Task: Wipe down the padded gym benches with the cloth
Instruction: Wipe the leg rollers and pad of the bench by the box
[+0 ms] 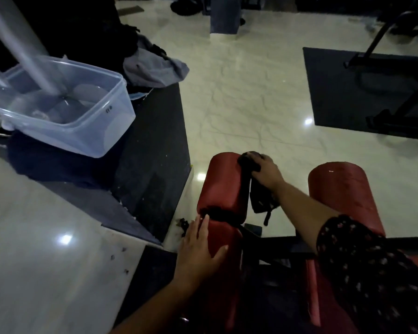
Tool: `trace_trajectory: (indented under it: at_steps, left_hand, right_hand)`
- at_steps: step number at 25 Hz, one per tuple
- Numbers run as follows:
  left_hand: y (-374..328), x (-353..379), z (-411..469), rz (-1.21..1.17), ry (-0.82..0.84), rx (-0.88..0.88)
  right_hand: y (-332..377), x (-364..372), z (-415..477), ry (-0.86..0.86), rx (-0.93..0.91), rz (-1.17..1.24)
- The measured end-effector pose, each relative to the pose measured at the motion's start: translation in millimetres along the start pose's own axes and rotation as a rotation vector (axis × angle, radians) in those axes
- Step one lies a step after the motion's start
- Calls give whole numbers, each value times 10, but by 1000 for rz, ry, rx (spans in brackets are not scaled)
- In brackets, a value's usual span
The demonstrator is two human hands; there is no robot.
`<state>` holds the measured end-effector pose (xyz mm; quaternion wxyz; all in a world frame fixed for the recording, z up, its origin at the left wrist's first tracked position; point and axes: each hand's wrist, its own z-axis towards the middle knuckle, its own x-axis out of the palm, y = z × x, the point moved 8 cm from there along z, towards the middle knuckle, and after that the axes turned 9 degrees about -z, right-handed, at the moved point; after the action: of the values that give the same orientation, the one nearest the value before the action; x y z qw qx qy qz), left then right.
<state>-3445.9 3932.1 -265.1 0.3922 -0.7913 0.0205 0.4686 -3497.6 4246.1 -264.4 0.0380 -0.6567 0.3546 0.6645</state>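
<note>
A red padded bench stands below me with two rounded pads ahead: a left pad (223, 184) and a right pad (340, 189). A dark cloth (247, 165) lies over the far inner edge of the left pad and hangs down its side. My right hand (267, 173) grips the cloth there, pressing it onto the pad. My left hand (199, 247) rests flat, fingers straight, on the left side of the nearer red pad (225, 259).
A clear plastic tub (65, 121) sits at the left beside a grey pole (22, 44). Grey clothing (155, 68) lies heaped behind it on a dark mat (152, 145). Another dark mat (336, 92) with a black machine frame lies at right. Glossy pale tiles lie between them.
</note>
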Motion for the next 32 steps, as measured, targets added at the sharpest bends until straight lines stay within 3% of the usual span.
trace_trajectory:
  at_steps: [4, 10, 14, 16, 20, 22, 27, 32]
  left_hand:
    - [-45, -29, 20, 5, 42, 15]
    - [-77, -37, -10, -13, -1, 55]
    - [-127, -38, -27, 69, 21, 83]
    - [-161, -30, -26, 127, 50, 127]
    - [-179, -13, 16, 232, 85, 160]
    - [-189, -35, 28, 215, 46, 159]
    - [-180, -29, 26, 190, 36, 171]
    - [-140, 16, 76, 185, 39, 173]
  right_hand:
    - [185, -31, -92, 19, -52, -119]
    - [452, 201, -1320, -140, -400, -275]
    - [681, 227, -1546, -209, -719, -584]
    - [748, 101, -1263, -175, -699, -650]
    - [559, -238, -303, 43, -248, -627]
    - [542, -368, 48, 138, -137, -644]
    - [871, -355, 14, 183, -257, -802]
    - [1256, -145, -959, 186, -632, -975]
